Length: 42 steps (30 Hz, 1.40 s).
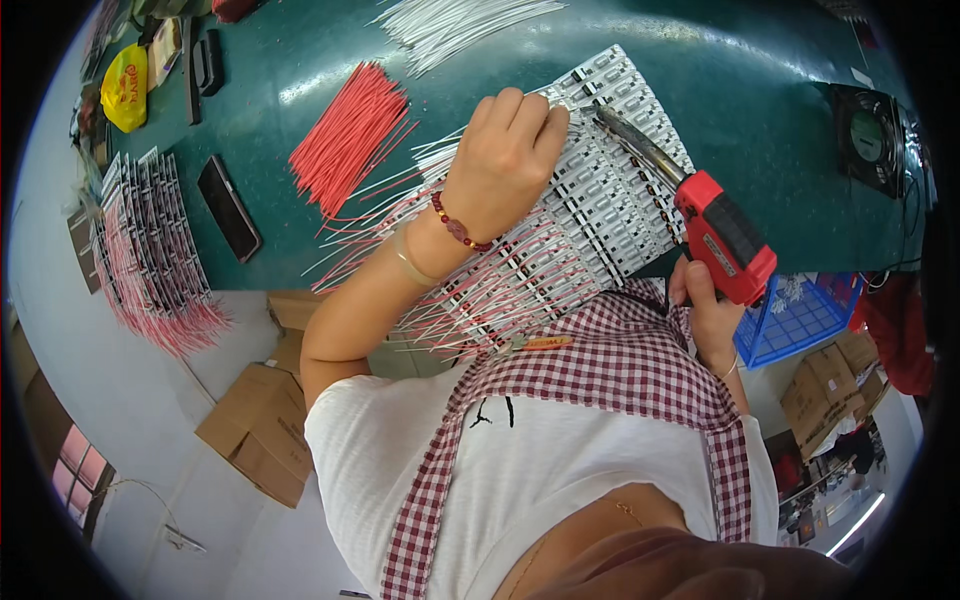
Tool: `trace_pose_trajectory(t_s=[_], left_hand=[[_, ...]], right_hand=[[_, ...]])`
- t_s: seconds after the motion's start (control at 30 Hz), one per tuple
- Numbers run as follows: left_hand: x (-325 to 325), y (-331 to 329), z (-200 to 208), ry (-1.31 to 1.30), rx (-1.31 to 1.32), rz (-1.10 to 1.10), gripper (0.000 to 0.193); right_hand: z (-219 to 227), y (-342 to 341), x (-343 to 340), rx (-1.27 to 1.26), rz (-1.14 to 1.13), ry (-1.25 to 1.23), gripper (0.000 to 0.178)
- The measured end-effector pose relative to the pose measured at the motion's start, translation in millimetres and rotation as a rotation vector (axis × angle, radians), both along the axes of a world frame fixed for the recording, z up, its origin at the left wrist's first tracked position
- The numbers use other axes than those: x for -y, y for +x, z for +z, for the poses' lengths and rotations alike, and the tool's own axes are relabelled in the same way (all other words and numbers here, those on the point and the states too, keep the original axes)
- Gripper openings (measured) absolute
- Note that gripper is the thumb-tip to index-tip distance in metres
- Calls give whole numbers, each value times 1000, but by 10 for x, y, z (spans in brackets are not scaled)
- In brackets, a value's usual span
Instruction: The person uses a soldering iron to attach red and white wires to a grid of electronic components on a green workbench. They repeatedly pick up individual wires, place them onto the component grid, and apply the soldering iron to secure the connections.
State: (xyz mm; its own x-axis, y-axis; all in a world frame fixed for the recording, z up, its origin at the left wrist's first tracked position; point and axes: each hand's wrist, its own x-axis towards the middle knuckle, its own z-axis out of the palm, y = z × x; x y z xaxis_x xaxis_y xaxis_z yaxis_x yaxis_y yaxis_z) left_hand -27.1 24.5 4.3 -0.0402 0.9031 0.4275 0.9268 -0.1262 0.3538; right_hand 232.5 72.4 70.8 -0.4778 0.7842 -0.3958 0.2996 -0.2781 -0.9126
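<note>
A white panel of small circuit boards point(625, 200) lies tilted at the table's front edge, with many red and white wires point(505, 275) fanning from its left part. My left hand point(505, 150) is closed over the panel's upper left side, fingers curled in a pinch; what they hold is hidden. In my right hand point(708, 305) is a red and black soldering gun point(725, 235), gripped near the lower end of its handle. The gun's metal tip points up and left, close to my left fingertips, over the boards.
Bundles of red wires point(350, 130) and white wires point(455, 30) lie on the green table point(270, 140). Left are a phone point(229, 208) and wired boards point(155, 245). A fan-like black device point(868, 140) stands right; a blue basket point(800, 325) and cardboard boxes point(262, 425) sit lower.
</note>
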Motion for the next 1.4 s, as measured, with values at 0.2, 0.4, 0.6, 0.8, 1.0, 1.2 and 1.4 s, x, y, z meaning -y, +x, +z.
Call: trace_pose_trajectory(t_s=[0.2,0.4,0.6,0.8,1.0,1.2,1.4], left_hand=[[-7,11,-11,14,2,2,29],[5,12,-2,11,7,8,29],[-5,20,-16,-2,-9,6,27],[-8,33,20,16,-34,8,28],[36,135,30,18,35,-22,30],[36,166,-13,-4,17,-1,30],[35,180,4,-17,8,11,29]], right_hand=[[-34,46,12,12,7,17,10],[-78,76,-3,48,71,61,9],[-34,2,-4,-4,28,139,43],[-47,80,-4,-36,14,153,45],[-103,157,29,-41,37,109,40],[-163,222,67,22,45,59,26],[-119,236,50,47,72,47,18]])
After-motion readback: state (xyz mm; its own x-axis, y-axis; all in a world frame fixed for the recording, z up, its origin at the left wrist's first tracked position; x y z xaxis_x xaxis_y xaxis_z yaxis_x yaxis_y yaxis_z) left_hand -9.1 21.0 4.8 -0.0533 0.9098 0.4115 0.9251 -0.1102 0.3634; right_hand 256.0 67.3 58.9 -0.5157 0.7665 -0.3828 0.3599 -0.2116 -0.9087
